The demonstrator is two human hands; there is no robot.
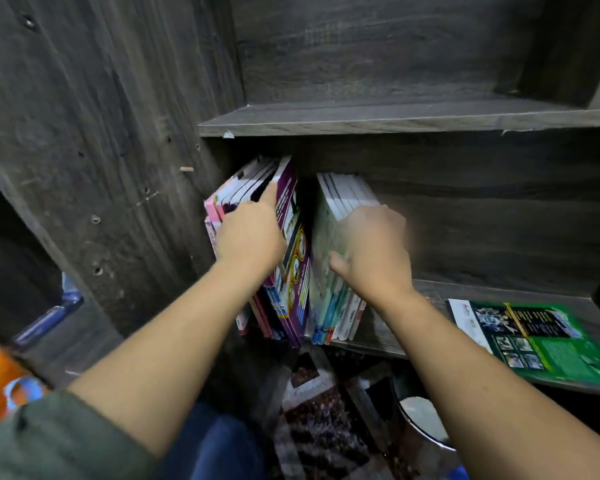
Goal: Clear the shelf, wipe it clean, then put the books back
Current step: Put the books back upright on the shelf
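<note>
Well: left hand [248, 233] and right hand [374, 251] on upright books [293, 268].

dim light, wide-angle edge warp, motion blur

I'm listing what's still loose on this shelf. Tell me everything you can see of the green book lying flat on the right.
The green book is a thin, glossy paperback: bright green cover, white strip on its left, a dark panel with blurred yellow lettering, small photos below. It lies closed, flat, cover up and skewed on the grey wood-grain shelf. Only the shelf touches it; the upright books stand apart to its left.
</note>
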